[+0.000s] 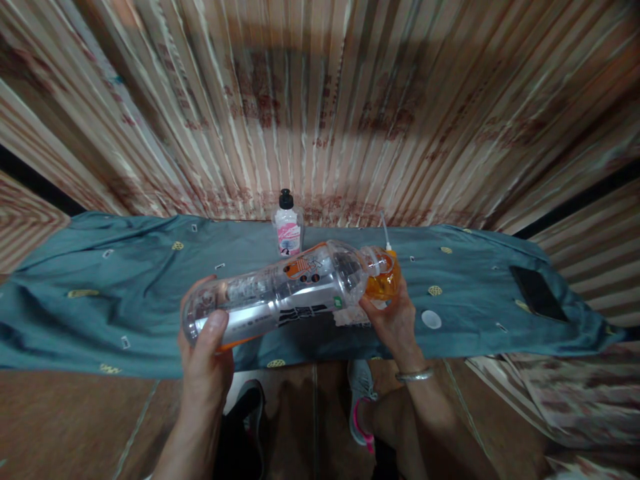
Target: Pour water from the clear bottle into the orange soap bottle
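Observation:
A large clear plastic bottle [300, 283], with orange and black print and a silvery label, lies almost level in the air, its neck to the right. My left hand [207, 333] is wrapped around its base. The neck meets or overlaps a small clear container of orange liquid [384, 283]; I cannot tell whether they touch. My right hand [395, 320] grips that container from the right and below. A thin white tube with a nozzle [386, 233] shows just behind it; whether they are joined is unclear. Under the bottle's neck is a pale crumpled item [351, 316], partly hidden.
A clear squeeze bottle with a black cap and pink label [289, 230] stands at the back of the teal cloth [145, 287]. Right of my hand lies a white disc [431, 319], and further right a dark phone [537, 293]. Striped curtains [320, 100] hang behind.

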`<state>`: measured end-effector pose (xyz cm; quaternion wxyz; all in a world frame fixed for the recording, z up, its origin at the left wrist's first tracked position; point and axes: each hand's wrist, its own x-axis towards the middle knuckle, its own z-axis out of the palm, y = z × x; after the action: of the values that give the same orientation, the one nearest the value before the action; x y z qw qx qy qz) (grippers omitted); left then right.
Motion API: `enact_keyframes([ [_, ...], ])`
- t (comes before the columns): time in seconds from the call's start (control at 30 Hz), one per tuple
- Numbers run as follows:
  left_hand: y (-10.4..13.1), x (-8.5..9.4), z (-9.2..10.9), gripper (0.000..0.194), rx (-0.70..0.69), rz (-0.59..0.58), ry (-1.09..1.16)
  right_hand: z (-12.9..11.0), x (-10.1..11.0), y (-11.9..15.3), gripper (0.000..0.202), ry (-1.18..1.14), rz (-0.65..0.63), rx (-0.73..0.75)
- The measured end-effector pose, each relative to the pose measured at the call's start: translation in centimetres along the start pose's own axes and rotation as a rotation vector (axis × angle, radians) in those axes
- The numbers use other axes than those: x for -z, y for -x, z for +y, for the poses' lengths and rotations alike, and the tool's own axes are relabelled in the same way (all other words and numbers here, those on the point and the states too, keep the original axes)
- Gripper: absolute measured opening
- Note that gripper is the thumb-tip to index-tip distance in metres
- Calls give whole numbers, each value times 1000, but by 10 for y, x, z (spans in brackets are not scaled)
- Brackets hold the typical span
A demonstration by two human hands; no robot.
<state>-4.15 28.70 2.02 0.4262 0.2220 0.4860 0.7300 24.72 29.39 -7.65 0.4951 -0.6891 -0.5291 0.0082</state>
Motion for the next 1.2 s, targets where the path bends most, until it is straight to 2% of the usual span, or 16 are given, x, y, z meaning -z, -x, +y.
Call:
enact_keyframes([
  [0.2, 1, 3, -1, 60, -26, -24, -34, -2, 0, 0, 85, -8, 5, 7],
  [0.3, 0, 6, -3, 52, -48, -28, -49, -1, 0, 0, 88, -12, -5, -5],
  [0.47, -3, 9, -6, 49, -104, -70, -75, -1, 0, 1, 90, -16, -21, -19],
  [0.57, -3, 10, -6, 48, -115, -90, -76, -3, 0, 0, 89, -17, -23, -22],
  [0.9, -3, 5, -4, 60, -57, -17, -22, 0, 0, 0, 88, 25, 14, 15],
  [1.1, -2, 8, -6, 63, -93, -61, -11, 2, -1, 1, 91, 38, 19, 30],
  [1.2, -2, 9, -6, 55, -106, -77, -38, 1, -1, 1, 92, 25, 11, 23],
])
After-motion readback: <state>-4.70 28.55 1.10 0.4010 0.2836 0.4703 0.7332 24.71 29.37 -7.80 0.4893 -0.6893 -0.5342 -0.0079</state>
